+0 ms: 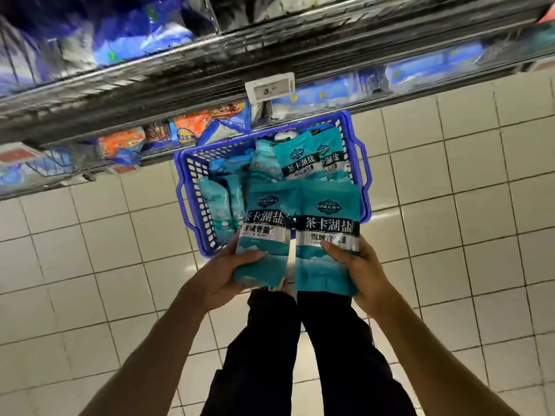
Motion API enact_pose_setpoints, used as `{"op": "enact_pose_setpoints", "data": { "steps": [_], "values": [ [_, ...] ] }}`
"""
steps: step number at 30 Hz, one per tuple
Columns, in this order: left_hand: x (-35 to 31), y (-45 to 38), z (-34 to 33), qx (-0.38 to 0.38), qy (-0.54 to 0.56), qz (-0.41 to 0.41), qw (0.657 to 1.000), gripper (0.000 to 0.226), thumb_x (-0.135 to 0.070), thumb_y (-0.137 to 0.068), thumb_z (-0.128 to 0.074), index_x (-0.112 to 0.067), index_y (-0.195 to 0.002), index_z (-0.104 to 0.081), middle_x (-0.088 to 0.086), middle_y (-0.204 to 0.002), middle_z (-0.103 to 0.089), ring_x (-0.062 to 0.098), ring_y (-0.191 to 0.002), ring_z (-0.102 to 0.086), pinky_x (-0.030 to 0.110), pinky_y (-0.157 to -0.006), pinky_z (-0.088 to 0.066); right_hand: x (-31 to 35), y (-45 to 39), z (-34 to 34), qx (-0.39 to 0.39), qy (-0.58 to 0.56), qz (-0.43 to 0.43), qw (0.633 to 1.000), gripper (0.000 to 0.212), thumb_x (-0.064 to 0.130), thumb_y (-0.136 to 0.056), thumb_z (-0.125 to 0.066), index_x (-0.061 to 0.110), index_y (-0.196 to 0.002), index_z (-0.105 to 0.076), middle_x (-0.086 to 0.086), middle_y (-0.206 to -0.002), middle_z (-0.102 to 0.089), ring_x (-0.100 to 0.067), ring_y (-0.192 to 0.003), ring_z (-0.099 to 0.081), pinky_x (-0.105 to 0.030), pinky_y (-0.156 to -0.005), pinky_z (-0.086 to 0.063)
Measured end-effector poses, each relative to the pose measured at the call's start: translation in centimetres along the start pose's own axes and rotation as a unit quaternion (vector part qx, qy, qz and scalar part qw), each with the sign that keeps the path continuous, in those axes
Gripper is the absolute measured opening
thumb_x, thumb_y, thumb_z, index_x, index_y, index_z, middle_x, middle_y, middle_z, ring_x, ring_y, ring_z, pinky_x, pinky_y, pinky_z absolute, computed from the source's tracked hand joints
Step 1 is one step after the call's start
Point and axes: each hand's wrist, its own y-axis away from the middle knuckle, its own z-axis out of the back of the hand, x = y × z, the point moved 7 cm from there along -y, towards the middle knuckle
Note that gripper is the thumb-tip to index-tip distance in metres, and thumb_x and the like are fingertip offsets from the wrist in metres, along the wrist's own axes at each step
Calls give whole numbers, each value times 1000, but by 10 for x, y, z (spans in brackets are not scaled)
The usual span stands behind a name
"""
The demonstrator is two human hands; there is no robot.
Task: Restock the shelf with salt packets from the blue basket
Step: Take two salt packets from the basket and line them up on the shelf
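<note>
Both forearms reach forward over dark trouser legs (303, 355). Left hand (223, 274) grips one teal salt packet (265, 235); right hand (360, 270) grips another packet (329, 235), edges nearly touching. Blue basket (354, 151) on tiled floor (465, 190), more packets inside, far rim under shelf (150, 91) edge. Open floor both sides.

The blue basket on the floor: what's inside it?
The basket holds more teal salt packets, some upright, some lying flat. The two packets held by the left hand and right hand cover its near part, so the count is unclear.
</note>
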Motion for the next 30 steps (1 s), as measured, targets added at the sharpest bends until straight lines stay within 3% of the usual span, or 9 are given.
{"op": "enact_pose_setpoints", "data": {
  "steps": [4,10,12,15,17,19,23,27,30],
  "values": [
    [-18,78,-41,23,-29,-1,999,82,2,-59,-90,-15,-133,-57,14,-112,-75,29,-91,-76,38,-67,-62,16,92,15,-5,-74,21,997,55,15,-68,-82,11,-120,-65,-14,-113,-75,-35,-96,-75,-44,-69,-62],
    [-46,183,-134,38,-159,-26,986,66,5,-71,-62,-14,-133,-51,4,-96,-80,19,-80,-77,29,-62,-61,53,221,51,-45,-165,95,981,58,16,-66,-84,8,-121,-66,-15,-113,-75,-33,-92,-76,-42,-70,-61],
    [-49,208,-174,49,-194,-27,979,68,3,-70,-61,-15,-135,-50,4,-97,-79,19,-81,-77,31,-64,-61,70,257,67,-54,-202,125,970,54,13,-69,-83,9,-120,-67,-15,-111,-76,-32,-90,-76,-42,-69,-61],
    [-44,234,-241,72,-214,-23,974,65,3,-69,-68,-12,-131,-56,14,-108,-74,31,-94,-72,44,-83,-60,95,308,98,-68,-220,172,958,43,15,-74,-81,12,-115,-70,-16,-112,-75,-31,-91,-76,-39,-70,-61],
    [-36,245,-291,86,-231,-36,969,47,2,-69,-69,-11,-114,-63,12,-97,-77,29,-84,-74,44,-75,-63,109,338,124,-89,-227,194,950,49,19,-73,-82,10,-119,-67,-16,-115,-74,-34,-96,-75,-40,-72,-61],
    [-28,248,-336,92,-270,-74,956,37,-2,-72,-66,-11,-108,-64,9,-87,-79,25,-73,-76,39,-61,-63,120,364,154,-113,-244,210,940,47,21,-71,-83,14,-115,-69,-16,-113,-75,-36,-97,-74,-41,-71,-61],
    [-6,248,-420,101,-357,-128,920,39,-4,-75,-75,-12,-113,-71,22,-111,-72,37,-92,-70,57,-85,-56,140,404,218,-138,-248,246,927,35,22,-74,-82,21,-108,-73,-14,-110,-76,-35,-95,-75,-41,-70,-61],
    [14,233,-498,69,-444,-158,879,21,-25,-77,-82,-26,-96,-74,11,-95,-76,27,-74,-72,41,-70,-59,158,427,287,-186,-260,265,910,53,27,-69,-85,9,-116,-69,-16,-108,-76,-34,-91,-76,-38,-67,-61],
    [26,217,-550,54,-501,-164,848,21,-36,-86,-78,-20,-99,-74,8,-93,-80,27,-76,-76,39,-68,-61,170,434,331,-201,-289,277,894,42,29,-67,-85,23,-108,-73,-12,-109,-77,-31,-94,-76,-38,-69,-62]
  ]
}}
